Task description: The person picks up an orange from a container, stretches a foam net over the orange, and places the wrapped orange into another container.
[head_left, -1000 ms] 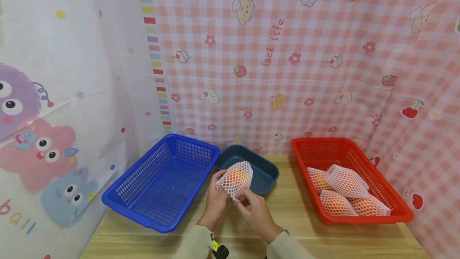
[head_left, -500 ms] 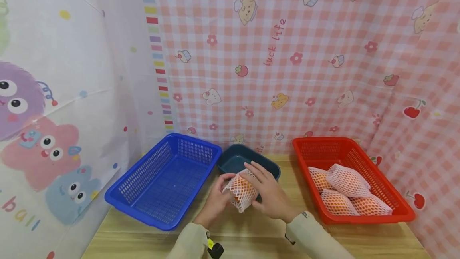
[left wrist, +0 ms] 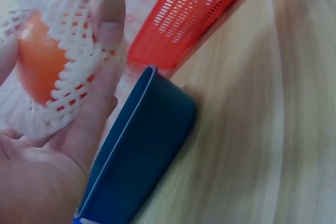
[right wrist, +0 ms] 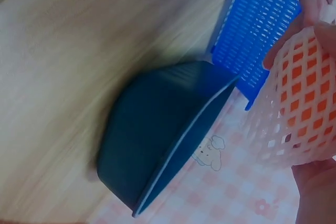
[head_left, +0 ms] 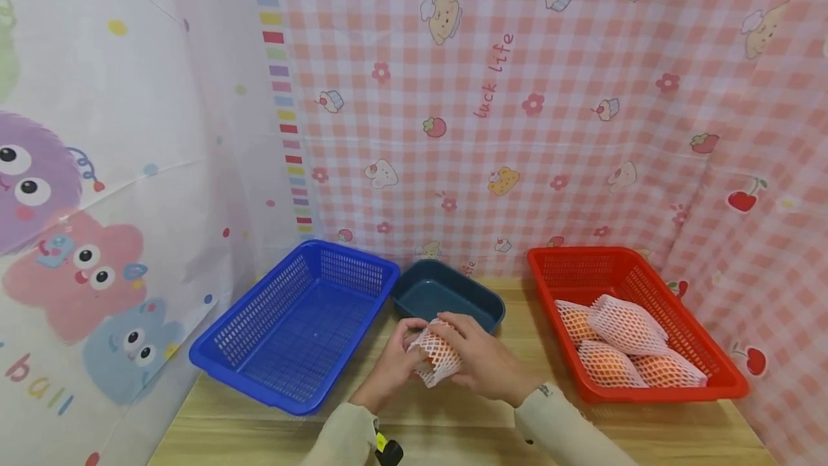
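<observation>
An orange sits in a white foam net sleeve, held between both hands above the table. My left hand grips the left side of it, its thumb by the sleeve's opening. Over the right side of the sleeve curl the fingers of my right hand. Bare orange skin shows through the sleeve's open end in the left wrist view. From the right wrist, the netting still covers most of the fruit. Just behind the hands stands a dark teal basin with nothing visible inside.
To the left is a blue plastic basket. A red basket at the right holds several netted oranges. The wooden table meets patterned cloth at the back and sides.
The right hand has gone from pinching the sleeve's near end to curling over its right side. The orange has tilted and come slightly lower, its open sleeve end now facing left.
</observation>
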`<state>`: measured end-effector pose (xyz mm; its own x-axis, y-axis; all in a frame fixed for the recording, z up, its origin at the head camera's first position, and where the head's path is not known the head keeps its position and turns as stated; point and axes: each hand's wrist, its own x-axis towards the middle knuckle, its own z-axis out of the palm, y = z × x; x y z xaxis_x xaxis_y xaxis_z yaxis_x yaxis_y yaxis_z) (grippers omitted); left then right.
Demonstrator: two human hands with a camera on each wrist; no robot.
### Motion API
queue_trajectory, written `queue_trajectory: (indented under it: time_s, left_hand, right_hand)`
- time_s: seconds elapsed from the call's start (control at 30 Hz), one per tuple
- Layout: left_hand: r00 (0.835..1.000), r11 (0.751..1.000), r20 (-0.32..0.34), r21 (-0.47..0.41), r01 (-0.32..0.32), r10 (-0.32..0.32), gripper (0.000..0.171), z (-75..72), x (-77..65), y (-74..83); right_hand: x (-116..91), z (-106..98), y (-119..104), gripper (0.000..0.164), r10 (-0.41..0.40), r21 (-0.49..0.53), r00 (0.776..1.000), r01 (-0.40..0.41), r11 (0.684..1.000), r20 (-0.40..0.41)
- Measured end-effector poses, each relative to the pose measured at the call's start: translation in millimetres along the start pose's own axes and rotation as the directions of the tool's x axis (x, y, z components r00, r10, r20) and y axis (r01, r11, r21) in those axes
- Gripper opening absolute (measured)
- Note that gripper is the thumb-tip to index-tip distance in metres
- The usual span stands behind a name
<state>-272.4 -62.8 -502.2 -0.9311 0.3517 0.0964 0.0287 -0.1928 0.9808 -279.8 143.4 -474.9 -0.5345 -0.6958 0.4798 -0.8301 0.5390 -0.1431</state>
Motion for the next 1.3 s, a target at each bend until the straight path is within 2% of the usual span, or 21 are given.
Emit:
queue_trajectory:
  time_s: [0.13, 0.23, 0.3, 0.37, 0.43, 0.53, 0.67, 0.77, 0.9, 0.97, 1.1, 1.3]
  left_hand:
    - [1.0, 0.997, -0.02, 0.08, -0.004, 0.006, 0.052, -5.1, -1.3, 6.0]
    - [0.994, 0.989, -0.091, 0.136, -0.054, 0.067, 0.05, -13.0, 0.7, 13.7]
    - [0.979, 0.98, -0.157, 0.173, -0.101, 0.129, 0.047, -20.1, 2.8, 20.3]
    - [0.956, 0.965, -0.217, 0.211, -0.152, 0.198, 0.044, -27.9, 5.3, 27.2]
    - [0.93, 0.941, -0.264, 0.289, -0.176, 0.255, 0.042, -36.1, 7.5, 32.8]
    - [0.906, 0.895, -0.298, 0.417, -0.159, 0.3, 0.041, -47.7, 7.9, 37.4]
    - [0.893, 0.821, -0.315, 0.562, -0.097, 0.321, 0.046, -58.6, 4.1, 37.5]
    - [0.899, 0.758, -0.336, 0.653, 0.007, 0.281, 0.054, -62.7, -0.4, 34.8]
    - [0.914, 0.667, -0.373, 0.723, 0.179, 0.159, 0.063, -63.3, -4.2, 31.5]
    - [0.92, 0.621, -0.373, 0.752, 0.22, 0.125, 0.064, -63.5, -5.6, 30.6]
    - [0.925, 0.536, -0.356, 0.811, 0.235, 0.133, 0.056, -65.9, -8.3, 27.0]
    - [0.915, 0.446, -0.359, 0.86, 0.248, 0.185, 0.044, -67.2, -8.2, 23.2]
  right_hand:
    - [-3, 4, 1, 0.084, 0.039, 0.005, 0.999, -0.039, 0.999, -0.029]
    - [-5, 6, 2, 0.085, 0.08, 0.016, 0.996, -0.08, 0.997, -0.036]
    - [-7, 7, 3, 0.085, 0.103, 0.028, 0.994, -0.102, 0.994, -0.033]
    - [-9, 8, 3, 0.085, 0.124, 0.041, 0.992, -0.123, 0.992, -0.027]
    - [-11, 9, 4, 0.085, 0.146, 0.059, 0.989, -0.144, 0.988, -0.024]
    - [-14, 9, 5, 0.084, 0.175, 0.078, 0.984, -0.173, 0.982, -0.02]
    - [-16, 9, 5, 0.082, 0.199, 0.107, 0.98, -0.197, 0.975, -0.013]
    - [-17, 9, 4, 0.082, 0.211, 0.127, 0.978, -0.209, 0.97, -0.001]
    - [-20, 9, 4, 0.082, 0.213, 0.135, 0.977, -0.212, 0.968, 0.005]
    - [-22, 9, 5, 0.082, 0.209, 0.134, 0.978, -0.207, 0.969, 0.001]
    - [-28, 9, 6, 0.082, 0.227, 0.142, 0.974, -0.221, 0.965, -0.024]
    - [-44, 10, 10, 0.083, 0.331, 0.182, 0.937, -0.308, 0.934, -0.113]
